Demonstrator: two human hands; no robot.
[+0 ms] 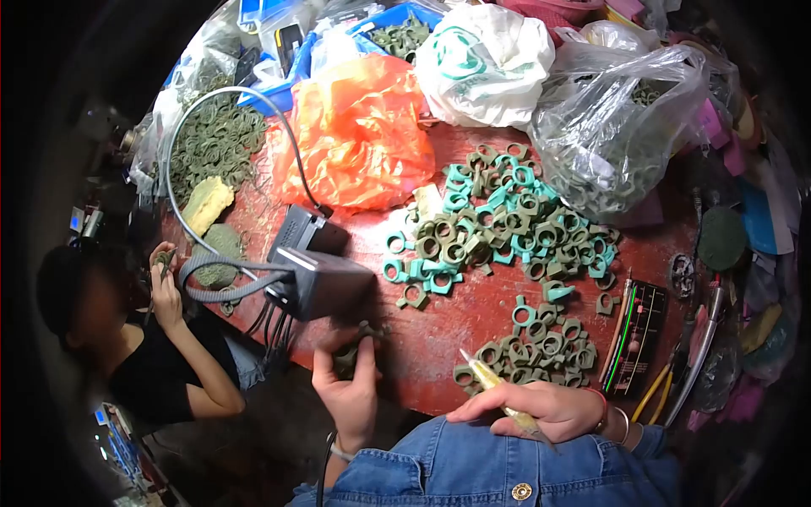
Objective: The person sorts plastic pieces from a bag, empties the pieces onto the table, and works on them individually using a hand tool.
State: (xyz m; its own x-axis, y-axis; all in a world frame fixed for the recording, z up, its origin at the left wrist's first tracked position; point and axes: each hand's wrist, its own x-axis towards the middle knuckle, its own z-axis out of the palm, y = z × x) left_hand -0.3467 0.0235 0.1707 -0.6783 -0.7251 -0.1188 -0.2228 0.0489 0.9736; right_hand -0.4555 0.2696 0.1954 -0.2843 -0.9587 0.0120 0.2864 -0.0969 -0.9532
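At the front edge of the red table, my left hand (351, 393) is closed around a dark green ring-shaped piece (345, 362), which the fingers partly hide. My right hand (545, 407) rests against the denim shirt, its fingers around a pen-like tool (484, 372) with a yellowish handle and a pale pointed tip. The tip points up and to the left, beside a small heap of olive-green rings (541, 346). Farther back lies a larger heap of olive rings (507, 224), with teal rings (456, 201) mixed in.
A dark box with cables (325, 283) stands left of the rings. Behind are an orange bag (355, 135), a white bag (486, 63) and a clear bag (617, 127). At right lie a black case (638, 338) and yellow-handled pliers (655, 397). A co-worker's hand (165, 291) is at left.
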